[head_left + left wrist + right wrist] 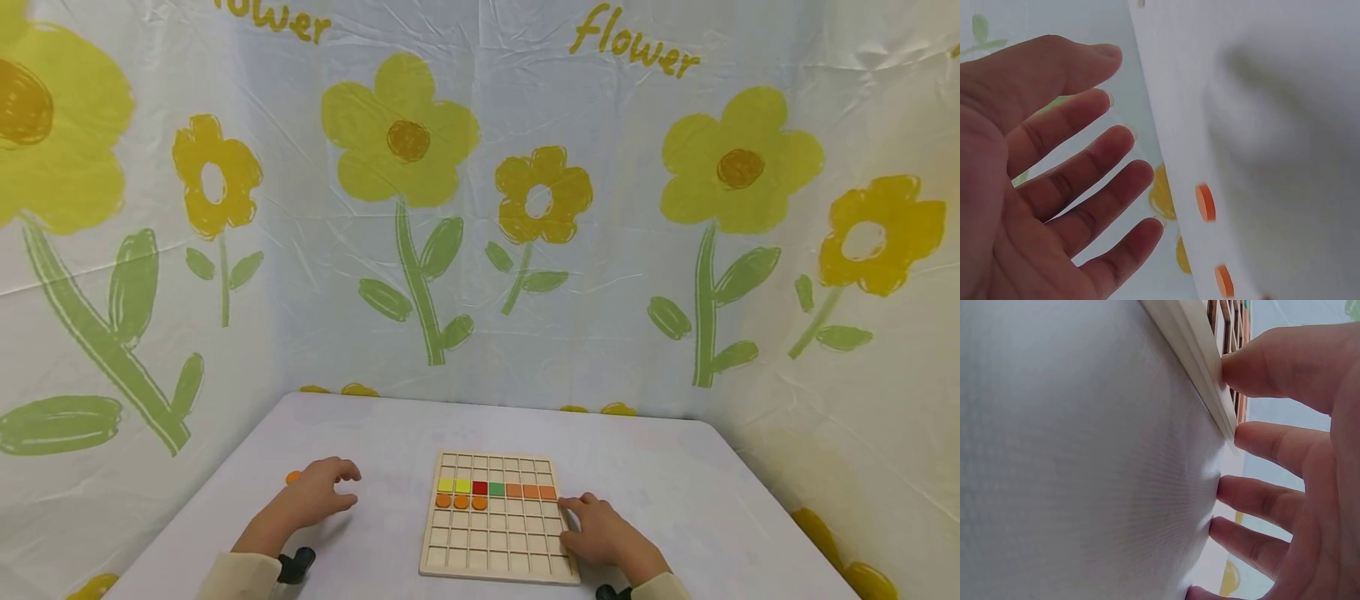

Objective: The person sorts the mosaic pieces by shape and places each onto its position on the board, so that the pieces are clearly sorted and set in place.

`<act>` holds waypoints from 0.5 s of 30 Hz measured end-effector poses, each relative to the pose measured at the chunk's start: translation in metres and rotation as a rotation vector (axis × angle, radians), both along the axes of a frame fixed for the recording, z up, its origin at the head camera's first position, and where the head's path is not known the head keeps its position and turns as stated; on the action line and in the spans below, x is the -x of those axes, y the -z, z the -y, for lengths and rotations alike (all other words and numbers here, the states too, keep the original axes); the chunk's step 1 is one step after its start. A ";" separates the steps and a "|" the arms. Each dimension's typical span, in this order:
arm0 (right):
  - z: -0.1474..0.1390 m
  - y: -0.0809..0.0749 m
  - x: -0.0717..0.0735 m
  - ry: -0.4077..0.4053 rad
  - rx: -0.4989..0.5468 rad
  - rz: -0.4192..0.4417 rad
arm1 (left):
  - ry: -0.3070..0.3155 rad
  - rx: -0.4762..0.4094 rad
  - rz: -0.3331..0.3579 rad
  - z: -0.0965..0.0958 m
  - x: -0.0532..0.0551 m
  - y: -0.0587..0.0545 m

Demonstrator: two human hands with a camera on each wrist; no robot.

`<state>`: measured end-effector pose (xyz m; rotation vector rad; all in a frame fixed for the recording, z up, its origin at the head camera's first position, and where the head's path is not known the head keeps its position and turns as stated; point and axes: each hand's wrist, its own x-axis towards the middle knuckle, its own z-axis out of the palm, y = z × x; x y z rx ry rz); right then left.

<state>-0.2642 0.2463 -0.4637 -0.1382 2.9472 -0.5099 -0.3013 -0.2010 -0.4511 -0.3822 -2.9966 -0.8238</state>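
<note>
A square wooden grid board (498, 573) lies on the table. One of its rows holds colored squares: two yellow, a red, a green (497, 489) and three orange. Just below, three orange discs (461, 502) fill cells at the left end. My left hand (318, 493) hovers left of the board with fingers spread and holding nothing. Beyond it, an orange disc (292, 477) is partly covered by the hand; the left wrist view shows two orange discs (1205, 202) on the table. At the board's right edge, my right hand (600, 533) rests its thumb and index finger, other fingertips on the table.
The pale table (390, 442) extends around the board. Fabric walls (480, 333) printed with flowers stand behind it and at both sides. Dark straps (297, 565) with small cameras sit at the wrists.
</note>
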 end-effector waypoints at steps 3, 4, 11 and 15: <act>-0.001 0.002 0.001 0.000 -0.002 0.005 | -0.013 0.026 0.019 0.013 -0.001 0.002; -0.001 0.002 0.001 -0.002 -0.003 0.007 | -0.017 0.036 0.023 0.017 -0.001 0.002; -0.003 0.003 0.001 -0.018 -0.007 -0.001 | -0.037 0.083 0.057 0.040 -0.003 0.003; -0.003 0.001 0.000 -0.030 -0.010 -0.018 | -0.053 0.128 0.072 0.047 -0.004 0.002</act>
